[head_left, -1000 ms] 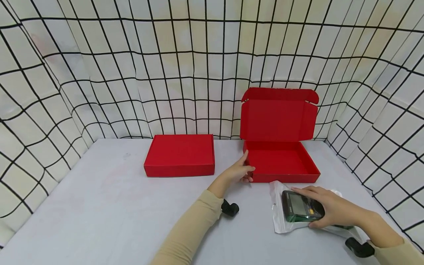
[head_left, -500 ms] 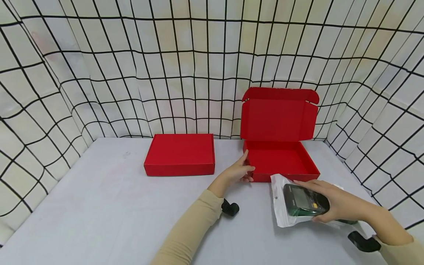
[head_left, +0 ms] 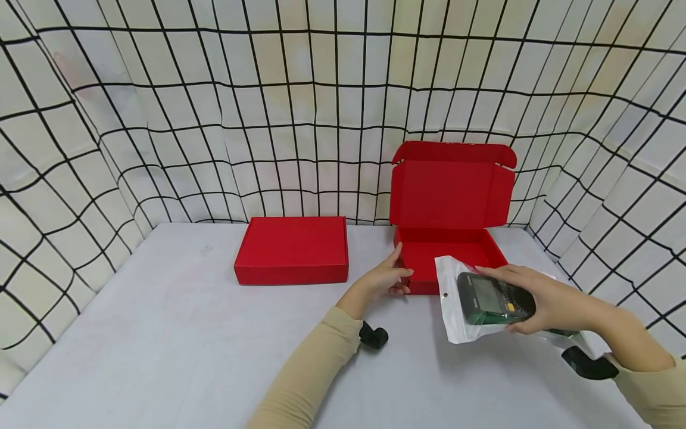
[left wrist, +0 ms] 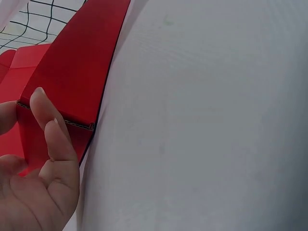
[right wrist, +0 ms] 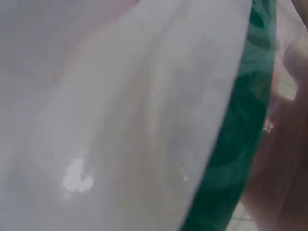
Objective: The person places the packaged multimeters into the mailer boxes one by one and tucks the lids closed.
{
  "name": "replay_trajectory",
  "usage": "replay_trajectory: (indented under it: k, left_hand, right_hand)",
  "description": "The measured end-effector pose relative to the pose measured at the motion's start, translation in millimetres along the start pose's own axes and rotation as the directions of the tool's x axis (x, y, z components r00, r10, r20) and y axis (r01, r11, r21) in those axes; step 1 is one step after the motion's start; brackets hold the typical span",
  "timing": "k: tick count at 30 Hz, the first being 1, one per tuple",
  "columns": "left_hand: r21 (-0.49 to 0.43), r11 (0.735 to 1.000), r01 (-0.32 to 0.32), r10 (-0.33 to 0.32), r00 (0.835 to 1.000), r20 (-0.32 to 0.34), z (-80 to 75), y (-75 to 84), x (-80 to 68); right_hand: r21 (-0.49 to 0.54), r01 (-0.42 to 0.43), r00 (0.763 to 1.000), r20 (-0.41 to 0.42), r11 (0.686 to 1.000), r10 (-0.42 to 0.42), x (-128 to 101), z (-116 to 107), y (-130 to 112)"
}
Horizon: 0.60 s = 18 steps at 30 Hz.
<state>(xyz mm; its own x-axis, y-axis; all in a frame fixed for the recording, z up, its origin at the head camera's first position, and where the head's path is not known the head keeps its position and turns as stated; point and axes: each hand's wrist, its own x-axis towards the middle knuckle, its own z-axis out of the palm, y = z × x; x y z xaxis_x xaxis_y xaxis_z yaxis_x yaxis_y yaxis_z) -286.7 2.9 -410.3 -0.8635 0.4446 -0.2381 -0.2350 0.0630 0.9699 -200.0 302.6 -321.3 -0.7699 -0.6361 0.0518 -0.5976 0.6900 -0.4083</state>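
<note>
In the head view my right hand (head_left: 557, 298) grips a black-and-green handheld device (head_left: 493, 300) with a grey screen and a yellow button. A plastic bag (head_left: 449, 301) with a white backing encloses it, and my fingers hold it through the bag. It hangs tilted above the table, overlapping the front of an open red cardboard box (head_left: 450, 202). The palm covers the device's right part. My left hand (head_left: 379, 279) holds that box at its front left corner, thumb at the front and fingers along the side. Close up, the left wrist view has the fingers (left wrist: 57, 139) against the box's corrugated edge.
A closed red box (head_left: 292, 250) lies left of the open one, with a gap between them. White cloth walls with a black grid (head_left: 321, 113) enclose the white table (head_left: 187, 345) at the back and sides. The open box's lid stands upright near the back wall.
My right hand has lifted the bagged device off the table and moved it forward toward the open box, so it overlaps the box's front. My left hand has stayed at the corner.
</note>
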Motion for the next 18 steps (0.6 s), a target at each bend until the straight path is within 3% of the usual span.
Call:
replay_trajectory:
  k: [10, 18]
  left_hand:
    - [-0.001, 1.0, 0.0, 0.0, 1.0, 0.013, 1.0, -0.5, -0.4]
    - [-0.003, 1.0, 0.01, -0.01, 1.0, 0.004, 1.0, 2.1, -2.0]
  right_hand:
    - [-0.027, 0.052, 0.998, -0.022, 0.998, -0.053, 32, -18, 10]
    - [-0.084, 0.024, 0.999, -0.028, 0.996, -0.026, 57, -27, 17]
